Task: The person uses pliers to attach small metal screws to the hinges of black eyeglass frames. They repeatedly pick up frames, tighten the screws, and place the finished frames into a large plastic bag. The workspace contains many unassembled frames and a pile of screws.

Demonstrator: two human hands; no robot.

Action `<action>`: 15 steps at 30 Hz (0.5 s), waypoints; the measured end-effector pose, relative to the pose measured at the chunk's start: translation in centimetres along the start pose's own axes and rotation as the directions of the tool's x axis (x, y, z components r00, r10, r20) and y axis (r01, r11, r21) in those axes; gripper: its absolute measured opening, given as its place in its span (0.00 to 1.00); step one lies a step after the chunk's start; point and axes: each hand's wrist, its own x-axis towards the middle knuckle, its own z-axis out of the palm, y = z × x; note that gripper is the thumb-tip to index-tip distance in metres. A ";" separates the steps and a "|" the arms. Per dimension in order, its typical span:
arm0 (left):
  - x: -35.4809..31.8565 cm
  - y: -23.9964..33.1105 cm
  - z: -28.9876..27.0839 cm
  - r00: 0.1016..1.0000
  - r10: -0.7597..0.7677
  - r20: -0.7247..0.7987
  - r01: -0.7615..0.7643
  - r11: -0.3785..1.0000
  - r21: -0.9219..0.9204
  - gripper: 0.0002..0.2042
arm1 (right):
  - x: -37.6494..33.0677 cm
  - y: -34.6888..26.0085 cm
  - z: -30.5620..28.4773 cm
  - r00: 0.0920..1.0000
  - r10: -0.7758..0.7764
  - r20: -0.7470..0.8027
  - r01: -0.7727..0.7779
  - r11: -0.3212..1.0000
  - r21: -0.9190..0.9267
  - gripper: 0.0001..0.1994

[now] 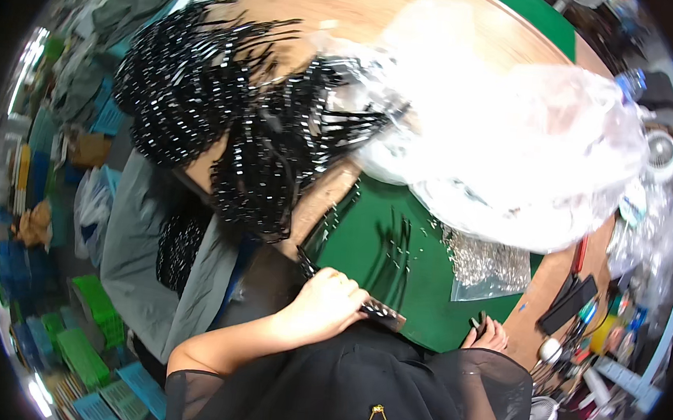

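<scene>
My left hand [328, 306] is closed around a bundle of black shiny cords [382, 313] in front of my body; its pale cut end sticks out to the right of the fist. My right hand [491, 336] rests at the front right edge of a green mat [357, 250], its fingers bent by a small dark thing [479, 324] too small to make out. A few loose black cords [405, 254] lie on the mat. Beside them is a clear bag [493, 264] of small silvery pieces, with some scattered around it.
Large piles of shiny black cords [181, 82] cover the table's left side. A bulging white plastic bag [527, 161] fills the far right. A black phone [568, 304] and red-handled tool [580, 254] lie at right. A grey cloth-lined container [143, 235] stands left, more black strands inside.
</scene>
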 end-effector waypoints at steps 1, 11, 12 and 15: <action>-0.5 1.0 -2.0 1.000 -0.016 -0.024 0.013 0.996 -0.092 0.13 | 0.3 0.4 -0.1 0.998 -0.045 0.050 0.047 0.998 -0.032 0.25; -1.4 -2.4 -11.7 0.811 -0.017 -0.585 0.183 0.957 0.227 0.11 | 19.6 -10.6 -8.8 0.865 -0.458 0.206 0.250 0.749 0.614 0.15; -2.0 -4.6 -11.4 0.768 -0.026 -0.640 0.265 0.923 0.280 0.11 | 20.4 -12.2 -7.9 0.840 -0.505 0.200 0.288 0.727 0.624 0.14; -3.8 -9.9 -9.5 0.838 -0.056 -0.543 0.284 0.895 0.345 0.11 | 20.3 -17.2 -4.7 0.757 -0.603 0.252 0.213 0.592 0.777 0.13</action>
